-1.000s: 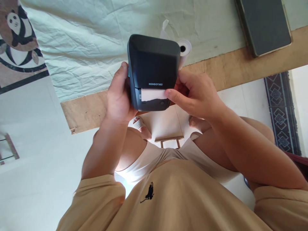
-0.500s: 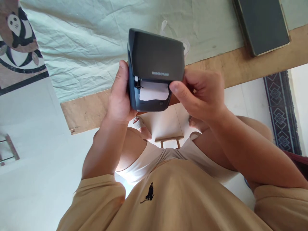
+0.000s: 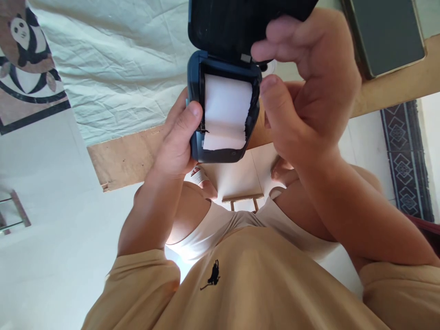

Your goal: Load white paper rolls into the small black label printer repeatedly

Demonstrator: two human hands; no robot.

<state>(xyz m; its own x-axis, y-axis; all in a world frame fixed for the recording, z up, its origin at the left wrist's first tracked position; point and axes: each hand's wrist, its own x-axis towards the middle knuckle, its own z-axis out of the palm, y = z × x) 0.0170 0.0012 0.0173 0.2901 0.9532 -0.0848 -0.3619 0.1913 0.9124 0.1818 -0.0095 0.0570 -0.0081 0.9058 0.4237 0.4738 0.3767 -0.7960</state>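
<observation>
My left hand (image 3: 178, 133) is closed around the left side of a dark label printer (image 3: 223, 157), its thumb on the rim. The printer's black lid (image 3: 223, 27) stands swung up on its hinge, cut off by the top of the picture. Inside the body sits a white paper roll (image 3: 228, 98), its loose end lying over the front edge. My right hand (image 3: 309, 78) is at the printer's right side, fingers against the lid's inner face. Its thumb is spread from them, by the right rim of the body.
A pale green cloth (image 3: 120, 59) covers the wooden table (image 3: 127, 158). On the right lies a dark tablet-like device (image 3: 388, 36). Behind the printer, a small white ring-shaped thing (image 3: 271, 68) is partly hidden. My legs are below the table edge.
The printer's lid has swung up and away from me, baring the paper roll. My right hand has risen with it from the front right corner. My left thumb has shifted onto the rim.
</observation>
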